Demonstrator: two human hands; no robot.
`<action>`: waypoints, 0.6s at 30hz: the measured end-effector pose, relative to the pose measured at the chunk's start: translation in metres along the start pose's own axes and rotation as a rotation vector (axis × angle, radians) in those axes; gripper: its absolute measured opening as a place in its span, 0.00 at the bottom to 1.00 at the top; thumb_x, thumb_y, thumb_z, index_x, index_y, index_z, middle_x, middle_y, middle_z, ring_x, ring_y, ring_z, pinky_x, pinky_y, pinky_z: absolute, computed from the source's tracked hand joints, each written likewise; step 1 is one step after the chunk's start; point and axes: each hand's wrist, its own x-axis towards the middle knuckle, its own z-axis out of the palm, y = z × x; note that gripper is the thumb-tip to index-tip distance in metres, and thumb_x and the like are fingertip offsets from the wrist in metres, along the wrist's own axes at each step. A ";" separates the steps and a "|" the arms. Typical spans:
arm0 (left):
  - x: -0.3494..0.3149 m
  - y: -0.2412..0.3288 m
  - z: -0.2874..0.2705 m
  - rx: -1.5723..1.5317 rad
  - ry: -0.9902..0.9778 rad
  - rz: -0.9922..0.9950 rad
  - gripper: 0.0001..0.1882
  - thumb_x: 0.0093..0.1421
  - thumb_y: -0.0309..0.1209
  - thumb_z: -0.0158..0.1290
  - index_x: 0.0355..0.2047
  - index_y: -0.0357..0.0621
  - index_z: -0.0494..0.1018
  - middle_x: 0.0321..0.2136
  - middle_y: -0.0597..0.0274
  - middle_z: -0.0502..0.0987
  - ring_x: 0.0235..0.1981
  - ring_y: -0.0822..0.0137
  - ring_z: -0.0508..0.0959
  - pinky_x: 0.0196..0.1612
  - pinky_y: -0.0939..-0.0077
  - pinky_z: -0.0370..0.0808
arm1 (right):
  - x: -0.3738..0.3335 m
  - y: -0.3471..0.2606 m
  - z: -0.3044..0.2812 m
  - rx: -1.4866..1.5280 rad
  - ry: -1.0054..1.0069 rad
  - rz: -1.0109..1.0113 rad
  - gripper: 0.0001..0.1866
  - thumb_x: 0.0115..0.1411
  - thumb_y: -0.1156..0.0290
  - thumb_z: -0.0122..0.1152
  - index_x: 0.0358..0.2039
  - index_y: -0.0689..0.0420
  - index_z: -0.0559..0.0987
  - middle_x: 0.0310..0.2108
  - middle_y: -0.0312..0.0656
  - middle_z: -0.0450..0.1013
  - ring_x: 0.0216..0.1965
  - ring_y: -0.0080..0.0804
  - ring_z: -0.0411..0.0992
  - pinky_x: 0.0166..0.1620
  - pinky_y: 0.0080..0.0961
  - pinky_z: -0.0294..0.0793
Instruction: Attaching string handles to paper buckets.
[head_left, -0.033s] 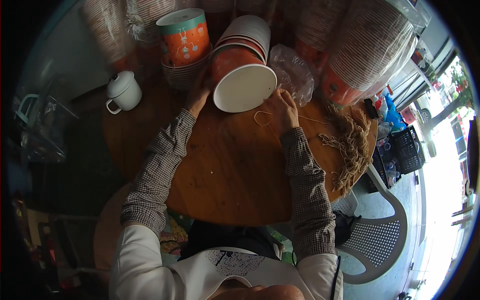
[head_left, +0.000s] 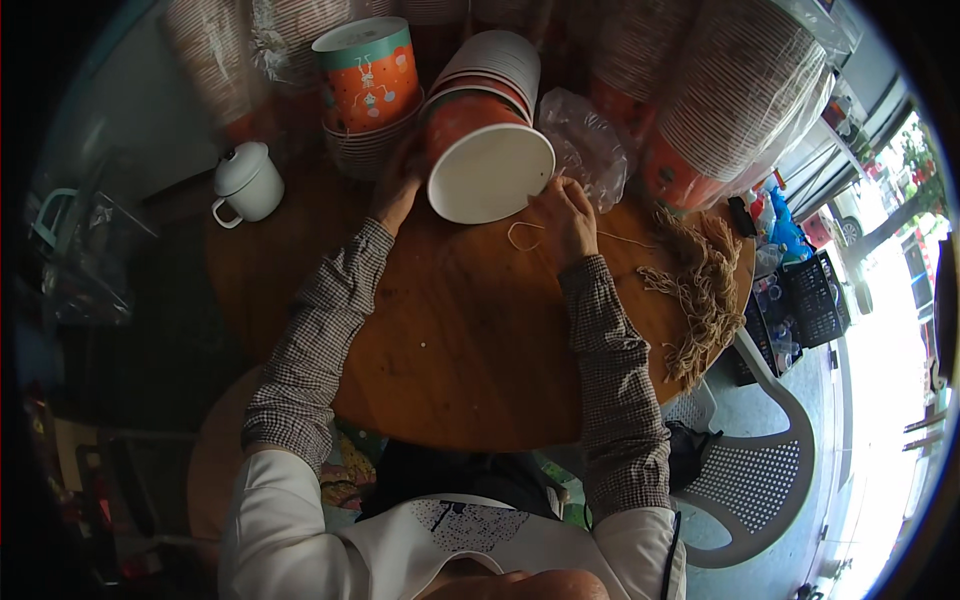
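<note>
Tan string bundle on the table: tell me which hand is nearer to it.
Right. The right hand is left of the tan string bundle, near the rim of the tipped tub; the left hand is farther left, at the tub's other side.

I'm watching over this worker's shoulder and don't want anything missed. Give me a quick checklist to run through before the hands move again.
1. Left hand at the side of the tilted orange cup: ok.
2. Left-hand grip firm: cannot tell; the fingertips are hidden in shadow by the cup.
3. String loop close to the right hand: ok, it lies just left of it.
4. Right hand pinching the string: cannot tell; the fingertips are blurred.
5. String bundle untangled: not ok, strands lie in a messy heap at the table's right.
6. White lidded mug clear of both hands: ok, it stands apart at the left.
</note>
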 end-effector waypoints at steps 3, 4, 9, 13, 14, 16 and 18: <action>-0.006 0.015 -0.012 0.079 0.367 -0.187 0.19 0.65 0.34 0.49 0.53 0.36 0.67 0.52 0.56 0.70 0.52 0.65 0.68 0.56 0.72 0.64 | -0.010 -0.001 0.000 0.052 0.020 0.001 0.09 0.67 0.64 0.50 0.38 0.56 0.71 0.42 0.42 0.75 0.37 0.31 0.75 0.41 0.28 0.78; -0.010 0.019 -0.016 0.144 0.388 -0.081 0.17 0.65 0.32 0.48 0.52 0.36 0.68 0.50 0.57 0.70 0.51 0.67 0.69 0.55 0.73 0.65 | -0.014 -0.002 0.000 0.055 -0.029 0.036 0.08 0.67 0.65 0.49 0.38 0.56 0.71 0.41 0.43 0.75 0.39 0.32 0.76 0.41 0.29 0.78; -0.036 0.087 0.011 0.461 0.148 0.339 0.06 0.59 0.25 0.53 0.38 0.39 0.72 0.37 0.55 0.71 0.42 0.58 0.72 0.47 0.67 0.69 | -0.034 -0.010 0.009 -0.142 -0.093 0.122 0.07 0.67 0.68 0.49 0.38 0.58 0.70 0.40 0.46 0.76 0.43 0.36 0.76 0.42 0.31 0.79; -0.051 0.107 0.041 0.500 -0.056 0.364 0.15 0.53 0.28 0.61 0.39 0.40 0.70 0.38 0.54 0.72 0.42 0.59 0.73 0.46 0.66 0.70 | -0.041 -0.008 0.019 0.002 -0.121 0.119 0.05 0.66 0.70 0.51 0.36 0.58 0.70 0.37 0.44 0.77 0.38 0.30 0.77 0.38 0.28 0.79; -0.053 0.105 0.045 0.496 -0.101 0.293 0.17 0.53 0.28 0.62 0.41 0.39 0.69 0.40 0.54 0.72 0.44 0.60 0.74 0.48 0.67 0.70 | -0.044 -0.007 0.022 -0.054 -0.155 0.100 0.06 0.66 0.70 0.51 0.37 0.59 0.71 0.37 0.44 0.77 0.38 0.31 0.77 0.38 0.27 0.79; -0.061 0.094 0.051 0.453 -0.099 0.227 0.22 0.52 0.29 0.64 0.45 0.40 0.67 0.39 0.55 0.73 0.42 0.61 0.75 0.46 0.69 0.72 | -0.048 -0.006 0.025 -0.108 -0.186 0.086 0.07 0.66 0.70 0.52 0.38 0.60 0.71 0.38 0.43 0.76 0.38 0.31 0.77 0.38 0.26 0.79; -0.071 0.090 0.053 0.388 -0.123 0.000 0.23 0.53 0.29 0.63 0.45 0.40 0.65 0.36 0.57 0.75 0.39 0.63 0.76 0.41 0.71 0.73 | -0.054 -0.014 0.035 -0.328 -0.203 0.112 0.07 0.62 0.72 0.57 0.34 0.63 0.74 0.31 0.41 0.77 0.31 0.25 0.77 0.32 0.21 0.78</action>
